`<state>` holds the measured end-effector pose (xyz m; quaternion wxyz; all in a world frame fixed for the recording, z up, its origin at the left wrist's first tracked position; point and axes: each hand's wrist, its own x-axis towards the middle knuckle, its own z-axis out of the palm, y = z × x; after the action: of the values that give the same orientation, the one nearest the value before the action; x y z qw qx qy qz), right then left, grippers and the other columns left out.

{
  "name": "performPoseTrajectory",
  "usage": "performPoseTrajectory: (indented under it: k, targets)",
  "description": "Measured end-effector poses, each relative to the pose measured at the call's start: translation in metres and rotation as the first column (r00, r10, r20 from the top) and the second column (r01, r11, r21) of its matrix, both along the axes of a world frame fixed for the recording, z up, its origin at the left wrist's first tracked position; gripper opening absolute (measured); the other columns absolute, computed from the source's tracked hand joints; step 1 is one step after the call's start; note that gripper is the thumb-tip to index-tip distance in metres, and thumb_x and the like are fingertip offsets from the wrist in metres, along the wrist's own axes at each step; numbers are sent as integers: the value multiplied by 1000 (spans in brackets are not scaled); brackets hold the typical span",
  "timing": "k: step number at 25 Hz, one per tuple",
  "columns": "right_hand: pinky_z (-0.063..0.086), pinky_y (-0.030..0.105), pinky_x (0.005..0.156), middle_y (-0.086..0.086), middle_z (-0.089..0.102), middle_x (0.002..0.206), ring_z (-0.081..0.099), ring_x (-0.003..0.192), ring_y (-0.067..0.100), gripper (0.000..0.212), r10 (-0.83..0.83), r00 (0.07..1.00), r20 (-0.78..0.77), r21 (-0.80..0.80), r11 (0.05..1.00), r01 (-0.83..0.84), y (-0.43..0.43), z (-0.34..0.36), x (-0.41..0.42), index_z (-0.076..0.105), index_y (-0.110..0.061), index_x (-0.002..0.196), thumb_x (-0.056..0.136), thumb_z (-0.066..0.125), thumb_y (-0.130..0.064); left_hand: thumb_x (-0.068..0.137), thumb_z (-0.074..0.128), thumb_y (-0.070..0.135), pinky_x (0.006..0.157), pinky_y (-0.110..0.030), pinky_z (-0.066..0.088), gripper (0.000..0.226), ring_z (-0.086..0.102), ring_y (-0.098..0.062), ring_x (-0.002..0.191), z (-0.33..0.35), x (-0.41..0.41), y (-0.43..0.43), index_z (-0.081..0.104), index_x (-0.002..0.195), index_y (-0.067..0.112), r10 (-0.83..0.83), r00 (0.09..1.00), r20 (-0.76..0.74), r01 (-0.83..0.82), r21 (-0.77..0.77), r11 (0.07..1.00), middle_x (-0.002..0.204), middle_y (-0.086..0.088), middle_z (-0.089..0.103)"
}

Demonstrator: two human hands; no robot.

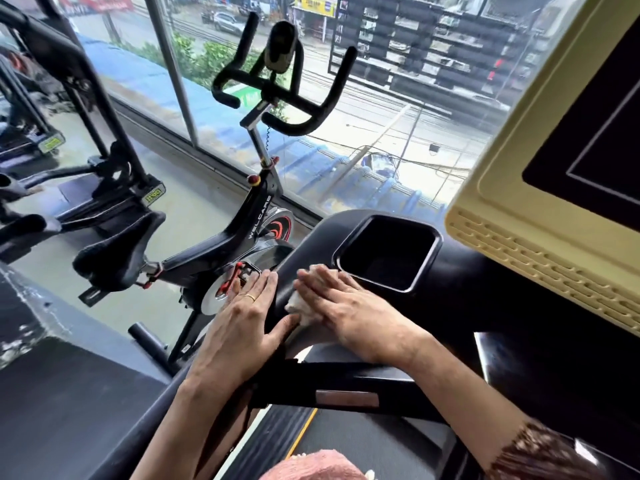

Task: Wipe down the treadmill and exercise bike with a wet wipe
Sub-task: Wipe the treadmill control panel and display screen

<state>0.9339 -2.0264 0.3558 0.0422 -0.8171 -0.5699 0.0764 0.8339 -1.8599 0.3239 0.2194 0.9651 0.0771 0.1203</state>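
I stand on a black treadmill, facing its console with a square cup holder. My right hand lies flat on a white wet wipe, pressing it onto the console's left arm just beside the cup holder. My left hand, with a ring on one finger, rests flat with fingers together on the outer edge of the same arm, touching the wipe's lower corner with its thumb. A black exercise bike with a saddle and curved handlebars stands to the left of the treadmill.
A cream-framed screen rises at the right of the console. A large window runs behind the bike. Another machine stands at far left. The treadmill belt lies below my arms.
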Motion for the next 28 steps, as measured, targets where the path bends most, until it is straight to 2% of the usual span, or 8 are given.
performPoseTrajectory:
  k: [2, 4, 7, 11, 16, 19, 21, 28]
  targets:
    - [-4, 26, 114, -6, 21, 156, 9, 144, 10, 52, 64, 997, 35, -13, 998, -63, 16, 1, 8, 25, -19, 149, 98, 26, -30, 76, 21, 72, 111, -16, -8, 100, 10, -7, 139, 0, -4, 4, 27, 146, 1, -39, 999, 0, 39, -43, 998, 153, -12, 28]
    - [-3, 24, 114, 0, 46, 145, 41, 134, 16, 51, -124, 984, 127, 33, 992, 120, 15, 6, 18, 48, -14, 139, 91, 34, -27, 77, 17, 80, 111, -12, -7, 106, 8, -7, 137, 1, -6, 4, 28, 146, 1, -57, 998, 2, 58, -57, 997, 153, -12, 28]
    - [-2, 28, 117, 4, 14, 159, 8, 146, 18, 52, -308, 950, 57, 65, 950, 305, 5, 2, 22, 21, -10, 150, 101, 33, -17, 86, 32, 64, 110, -8, -6, 88, 18, -16, 136, 3, -7, 6, 38, 140, -5, -72, 997, -17, 72, -19, 997, 145, -20, 41]
    - [3, 28, 118, 7, 21, 157, 7, 146, 21, 48, -172, 982, -83, 100, 979, 180, 30, 1, 1, 29, -7, 147, 101, 37, -17, 80, 24, 63, 106, -4, -14, 92, 3, -11, 139, 8, -2, 9, 25, 146, -1, -119, 993, -3, 119, -34, 992, 153, -16, 26]
    - [-5, 30, 117, 8, 0, 160, -5, 148, 20, 53, -513, 858, -24, -25, 858, 512, 63, 3, 31, 8, -6, 152, 104, 25, -21, 72, 5, 70, 97, -4, -27, 100, -2, -8, 145, 17, 20, 9, 7, 151, 8, -142, 989, -30, 143, 52, 988, 158, -5, 7]
    - [24, 30, 112, 20, 31, 151, 28, 141, 30, 46, -676, 737, -25, -21, 737, 676, 41, 8, 13, 32, 0, 144, 102, 29, -18, 70, 3, 71, 97, -5, -26, 102, 0, -10, 146, 16, 38, 8, 2, 151, 9, -154, 985, -75, 158, 43, 987, 159, -6, 5]
    - [43, 31, 91, 13, 60, 122, 57, 113, 30, 33, -738, 671, -72, -14, 673, 739, 32, 21, 4, 55, -10, 124, 101, 32, -20, 70, 3, 71, 102, -9, -23, 102, -4, -9, 145, 14, 44, 5, 3, 151, 8, -194, 976, -102, 198, 24, 980, 159, -7, 3]
    - [39, 44, 98, 17, 63, 111, 56, 109, 37, 32, -630, 756, -180, -107, 776, 622, 28, 23, 28, 56, -9, 111, 104, 31, -29, 71, 2, 66, 109, -16, -18, 91, -17, -5, 137, 9, 51, -12, -10, 143, 11, -279, 951, -133, 285, 34, 958, 157, -4, -3]
